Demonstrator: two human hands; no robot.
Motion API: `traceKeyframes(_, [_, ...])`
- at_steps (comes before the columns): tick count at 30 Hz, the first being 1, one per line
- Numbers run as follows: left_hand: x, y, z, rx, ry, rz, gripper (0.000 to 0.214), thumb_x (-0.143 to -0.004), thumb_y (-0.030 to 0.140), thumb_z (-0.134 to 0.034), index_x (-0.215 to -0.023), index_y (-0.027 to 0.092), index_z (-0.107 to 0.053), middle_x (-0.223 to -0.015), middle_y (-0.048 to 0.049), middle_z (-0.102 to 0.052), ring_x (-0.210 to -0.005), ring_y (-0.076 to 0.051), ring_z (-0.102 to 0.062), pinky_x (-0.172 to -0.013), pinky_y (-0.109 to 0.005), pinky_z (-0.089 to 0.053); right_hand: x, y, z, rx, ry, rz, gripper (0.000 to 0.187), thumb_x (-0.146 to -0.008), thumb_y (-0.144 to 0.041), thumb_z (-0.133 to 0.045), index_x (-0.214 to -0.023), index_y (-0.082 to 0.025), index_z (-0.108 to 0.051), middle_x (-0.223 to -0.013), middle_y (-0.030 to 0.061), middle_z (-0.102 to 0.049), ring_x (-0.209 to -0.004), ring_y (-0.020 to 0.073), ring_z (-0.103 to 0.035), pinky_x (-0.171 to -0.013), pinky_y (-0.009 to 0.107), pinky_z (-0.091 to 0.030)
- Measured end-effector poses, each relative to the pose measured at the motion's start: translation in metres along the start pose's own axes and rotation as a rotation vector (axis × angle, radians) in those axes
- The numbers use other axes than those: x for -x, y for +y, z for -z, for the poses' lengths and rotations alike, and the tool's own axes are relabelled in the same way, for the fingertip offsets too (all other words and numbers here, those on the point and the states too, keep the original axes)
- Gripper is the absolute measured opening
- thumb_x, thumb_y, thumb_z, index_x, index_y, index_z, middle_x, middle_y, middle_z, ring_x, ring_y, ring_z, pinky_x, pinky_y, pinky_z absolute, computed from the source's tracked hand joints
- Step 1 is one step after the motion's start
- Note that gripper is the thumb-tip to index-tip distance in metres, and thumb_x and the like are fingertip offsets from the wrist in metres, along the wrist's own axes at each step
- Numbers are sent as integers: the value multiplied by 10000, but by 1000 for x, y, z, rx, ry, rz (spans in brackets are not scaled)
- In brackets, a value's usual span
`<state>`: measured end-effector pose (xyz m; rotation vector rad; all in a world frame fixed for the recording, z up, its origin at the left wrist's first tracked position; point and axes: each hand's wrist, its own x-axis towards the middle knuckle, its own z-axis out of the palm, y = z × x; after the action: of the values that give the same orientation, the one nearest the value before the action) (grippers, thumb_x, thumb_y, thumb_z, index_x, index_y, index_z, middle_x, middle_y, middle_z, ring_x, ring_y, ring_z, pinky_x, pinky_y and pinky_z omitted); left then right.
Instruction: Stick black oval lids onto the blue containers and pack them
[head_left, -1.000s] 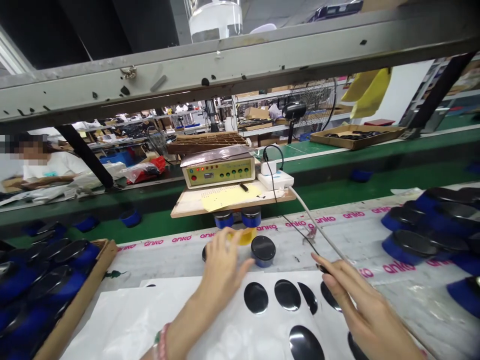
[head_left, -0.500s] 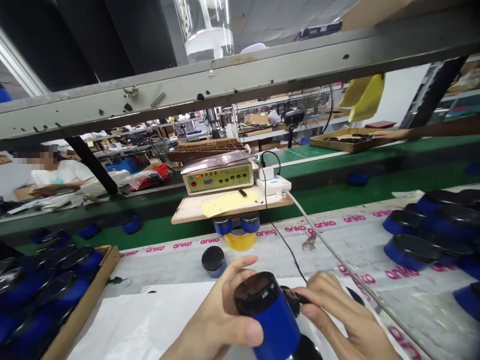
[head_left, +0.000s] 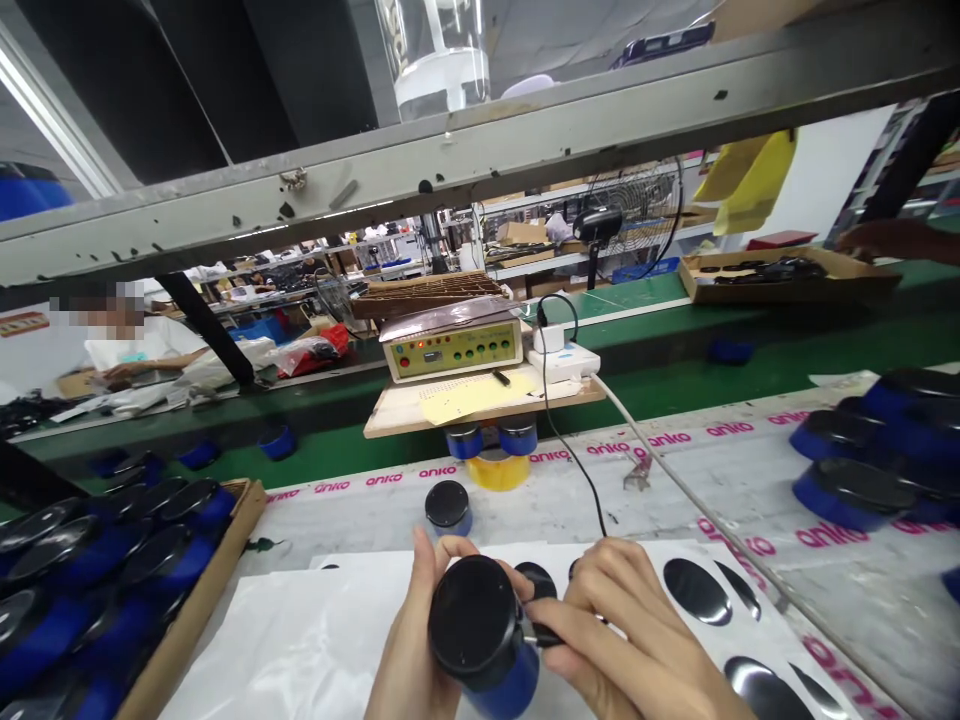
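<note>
My left hand [head_left: 420, 640] wraps round a blue cylindrical device with a black cap [head_left: 474, 615], its top tilted toward me. Pinched in my right hand [head_left: 630, 640] is a black cable plug [head_left: 544, 634], whose metal end meets the device's side; whether it is fully inserted I cannot tell. The black cable [head_left: 581, 465] rises behind that hand to a white adapter. Beneath both hands lies a white sheet with round black stickers [head_left: 697, 590]. Another blue device [head_left: 448, 507] stands just beyond my left hand.
A cardboard tray [head_left: 187, 610] of blue devices is at the left, and more devices [head_left: 855, 490] are piled at the right. Ahead, a control box [head_left: 454, 350] sits on a small raised board. A white cord [head_left: 675, 470] crosses the bench. A metal shelf beam [head_left: 525, 130] spans overhead.
The blue device has turned, so its ON/OFF marking no longer shows. My right hand has brought the plug against its side. The view has shifted; a person's hand at the far right has moved right.
</note>
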<state>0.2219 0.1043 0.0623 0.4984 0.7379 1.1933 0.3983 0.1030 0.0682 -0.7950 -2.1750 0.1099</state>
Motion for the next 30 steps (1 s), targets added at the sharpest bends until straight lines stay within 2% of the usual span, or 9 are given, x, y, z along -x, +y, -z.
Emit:
traceKeyframes(3, [-3,1,-1,21,-10,35,467,-836,624,-445,-709,181,-518,-652,-16,-618,-634,-145,-568,-638,-247,-401,0,-2,-1,39,-10,14,176,-938,-198,-436,-930,-152,-606,-754,47,-527,-754,181,-483,-740,351,-408])
traceKeyframes(9, [-1,5,1,-23,-74,105,587,-831,701,-317,-667,167,-498,-601,-59,-616,-573,-139,-533,-597,-236,-363,-3,-4,2,70,-32,10,229,-947,-197,-408,-870,-162,-621,-749,51,-557,-764,183,-493,-736,361,-406])
traceKeyframes(14, [-3,5,5,-249,12,136,627,-765,777,-327,-691,175,-486,-574,4,-545,-548,-112,-477,-588,-223,-344,2,-7,-9,162,38,38,289,-935,-146,-395,-754,-167,-619,-677,36,-546,-690,179,-480,-686,365,-372])
traceKeyframes(17, [-7,8,4,-439,68,125,660,-753,801,-278,-686,177,-480,-593,23,-508,-573,-103,-435,-594,-212,-332,8,-6,-21,208,100,67,253,-893,-65,-419,-765,-154,-618,-641,29,-532,-657,182,-475,-648,354,-367])
traceKeyframes(20, [-10,14,0,-637,74,75,664,-779,785,-214,-700,187,-490,-628,19,-500,-642,-122,-465,-637,-223,-368,14,2,-30,180,84,-5,261,-892,-57,-378,-832,-157,-611,-691,39,-563,-673,192,-521,-645,347,-418])
traceKeyframes(22, [-9,15,-2,-743,6,-22,624,-802,751,-261,-830,196,-545,-780,-18,-565,-790,-165,-533,-734,-262,-420,18,10,-32,89,114,-102,227,-916,-110,-373,-930,-161,-594,-773,51,-592,-713,183,-570,-649,312,-468])
traceKeyframes(23, [-7,14,-2,-818,-46,-99,585,-787,732,-369,-958,205,-556,-924,-47,-576,-901,-199,-545,-796,-294,-439,21,14,-32,44,140,-151,202,-925,-142,-387,-986,-163,-579,-811,55,-599,-737,174,-590,-652,285,-489])
traceKeyframes(26, [-2,2,-1,-1173,-88,-467,747,-676,504,-723,-1308,280,-394,-1228,-104,-411,-1156,-294,-463,-922,-394,-455,29,24,-32,-14,214,-231,202,-933,-201,-425,-1097,-182,-542,-858,49,-620,-823,163,-631,-677,224,-524])
traceKeyframes(30, [2,-17,1,-1563,-3,-1031,755,-767,239,-686,-1396,337,-280,-1091,-96,-419,-1147,-285,-484,-928,-418,-485,34,26,-30,24,203,-195,249,-946,-240,-393,-1138,-185,-542,-922,64,-668,-888,184,-655,-703,214,-548])
